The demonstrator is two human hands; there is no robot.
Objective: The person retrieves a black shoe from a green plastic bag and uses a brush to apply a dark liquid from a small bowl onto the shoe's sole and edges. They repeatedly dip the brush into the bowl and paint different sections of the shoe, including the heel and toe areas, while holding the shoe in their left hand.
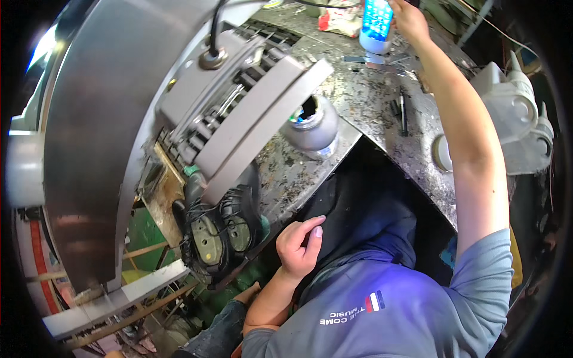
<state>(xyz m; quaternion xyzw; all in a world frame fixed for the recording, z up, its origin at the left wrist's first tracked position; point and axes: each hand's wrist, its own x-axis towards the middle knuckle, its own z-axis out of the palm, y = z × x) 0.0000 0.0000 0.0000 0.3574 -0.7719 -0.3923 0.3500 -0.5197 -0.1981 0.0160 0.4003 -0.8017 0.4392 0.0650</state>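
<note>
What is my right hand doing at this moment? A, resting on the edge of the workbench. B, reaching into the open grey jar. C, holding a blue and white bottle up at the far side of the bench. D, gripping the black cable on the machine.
C: the right hand is stretched out over the workbench, wrapped around a blue and white bottle.

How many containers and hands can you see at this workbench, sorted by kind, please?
Blue and white bottle, held by the right hand: 1
Grey open-mouthed jar on the metal bench: 1
Hands, right hand and left hand: 2
Total: 4
</note>
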